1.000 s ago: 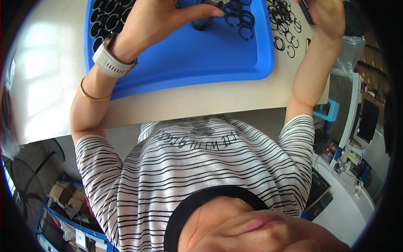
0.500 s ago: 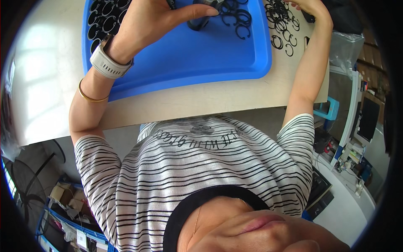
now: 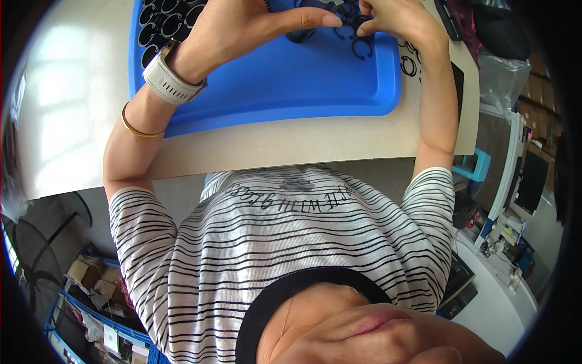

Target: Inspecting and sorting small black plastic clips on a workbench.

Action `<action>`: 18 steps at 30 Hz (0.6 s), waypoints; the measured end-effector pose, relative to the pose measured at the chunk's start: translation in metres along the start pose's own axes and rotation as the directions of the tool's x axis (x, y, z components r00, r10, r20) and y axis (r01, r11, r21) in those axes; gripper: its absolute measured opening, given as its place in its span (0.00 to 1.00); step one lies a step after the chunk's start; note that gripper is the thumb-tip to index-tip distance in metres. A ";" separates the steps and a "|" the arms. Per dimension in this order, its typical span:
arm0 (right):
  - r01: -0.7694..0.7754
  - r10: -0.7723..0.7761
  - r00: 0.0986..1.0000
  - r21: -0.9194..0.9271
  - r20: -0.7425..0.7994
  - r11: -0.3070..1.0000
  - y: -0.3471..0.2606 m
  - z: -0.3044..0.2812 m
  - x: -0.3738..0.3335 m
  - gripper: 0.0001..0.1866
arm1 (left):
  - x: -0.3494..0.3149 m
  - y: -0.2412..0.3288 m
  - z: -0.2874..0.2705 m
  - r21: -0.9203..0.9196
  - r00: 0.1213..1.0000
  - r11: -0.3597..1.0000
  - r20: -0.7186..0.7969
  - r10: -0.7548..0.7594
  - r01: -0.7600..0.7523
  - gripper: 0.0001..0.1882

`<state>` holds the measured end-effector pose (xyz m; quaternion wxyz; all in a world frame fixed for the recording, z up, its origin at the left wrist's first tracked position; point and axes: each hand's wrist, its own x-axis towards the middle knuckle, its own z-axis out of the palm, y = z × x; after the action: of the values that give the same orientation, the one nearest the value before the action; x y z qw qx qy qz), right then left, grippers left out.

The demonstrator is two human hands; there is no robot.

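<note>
My left hand point(image 3: 242, 27) is at the top of the view over a blue tray point(image 3: 267, 115), its thumb stretched to the right. Its other fingers are cut off by the edge. By the thumb tip is a small greyish piece point(image 3: 327, 5) that I cannot make out fully. A dark rounded part point(image 3: 299, 35) shows below the thumb. My right hand point(image 3: 397, 21) is over the tray's right side, thumb and forefinger curled around what looks like a black snap ring, partly hidden among others. Loose black snap rings point(image 3: 362, 47) lie just below these fingers.
Rows of black rings point(image 3: 172, 25) fill the tray's left side. More snap rings point(image 3: 408, 65) lie on the pale table point(image 3: 254, 151) right of the tray, partly behind my right arm. A dark flat object point(image 3: 458, 91) lies near the table's right edge. A blue stool point(image 3: 476, 165) stands beyond it.
My right hand has moved left from the snap-ring pile on the table to the tray, close to my left thumb. My left hand stays over the tray; the view has shifted slightly.
</note>
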<state>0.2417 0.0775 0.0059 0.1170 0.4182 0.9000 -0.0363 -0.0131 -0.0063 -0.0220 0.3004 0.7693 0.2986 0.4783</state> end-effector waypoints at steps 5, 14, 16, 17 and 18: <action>-0.014 0.004 0.994 0.096 0.105 0.995 -0.005 -0.007 0.003 0.20 | 0.000 -0.004 -0.001 0.015 0.999 0.999 -0.001 0.040 -0.040 0.28; 0.053 -0.060 0.998 0.160 0.037 0.986 0.000 -0.007 0.000 0.16 | 0.001 0.000 0.000 -0.038 1.000 0.999 0.007 0.012 -0.012 0.26; 0.031 -0.039 0.998 0.166 0.047 0.986 -0.002 -0.010 0.000 0.14 | -0.001 0.000 0.002 -0.124 0.999 0.991 0.006 -0.044 0.044 0.26; 0.008 -0.018 0.998 0.171 0.057 0.985 -0.003 -0.013 0.000 0.12 | -0.001 0.000 0.001 -0.166 0.997 0.983 0.008 -0.073 0.073 0.25; 0.010 -0.020 0.998 0.172 0.057 0.985 -0.004 -0.017 0.000 0.12 | -0.002 0.001 0.001 -0.207 0.995 0.973 0.009 -0.101 0.101 0.25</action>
<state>0.2361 0.0777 0.0223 0.1065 0.4187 0.8929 -0.1270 -0.0127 -0.0086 -0.0230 0.4029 0.7172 0.2860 0.4914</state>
